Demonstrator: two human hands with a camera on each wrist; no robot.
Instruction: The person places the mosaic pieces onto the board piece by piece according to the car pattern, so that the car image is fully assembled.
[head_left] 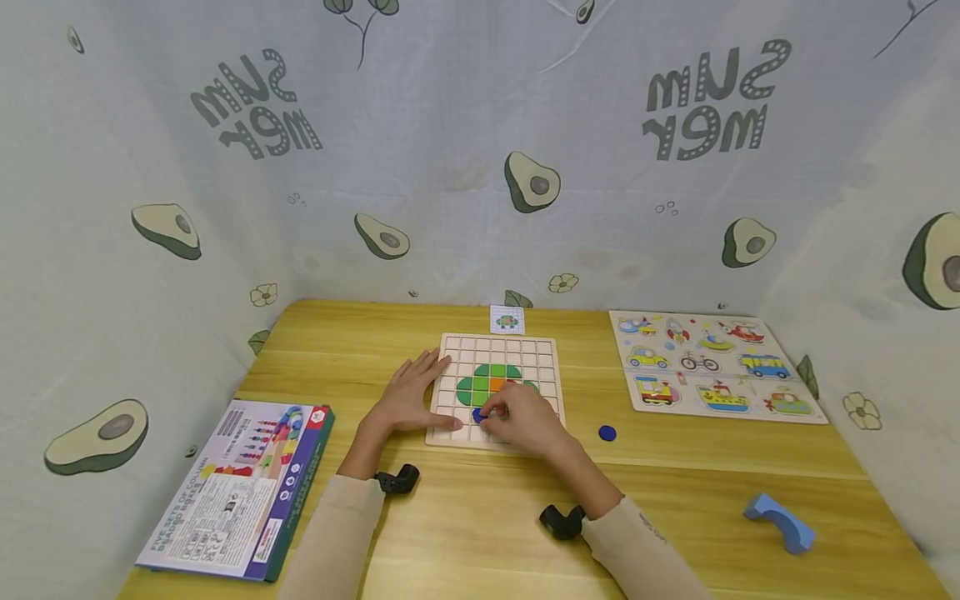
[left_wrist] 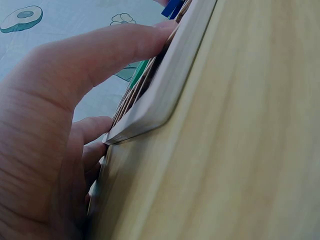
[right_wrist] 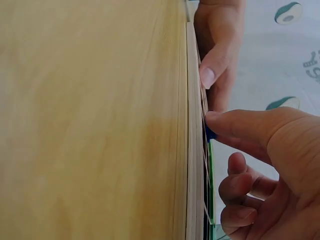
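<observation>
A wooden grid board (head_left: 543, 360) lies at the middle of the table, with green pieces (head_left: 482, 385) and an orange piece (head_left: 497, 384) set in its cells. My left hand (head_left: 411, 397) rests at the board's left side, fingers stretched along that edge and thumb laid over the near left corner. With thumb and index finger my right hand (head_left: 525, 419) pinches a blue piece (right_wrist: 210, 133) at the board's near rows. The right hand hides part of the pattern. Another round blue piece (head_left: 607, 433) lies on the table right of the board.
Behind the board stands a small pattern card (head_left: 507, 320). A vehicle puzzle board (head_left: 682, 385) lies at the back right, and a blue arch block (head_left: 780, 522) at the front right. A boxed bead set (head_left: 240, 492) lies on the left. Patterned cloth surrounds the table.
</observation>
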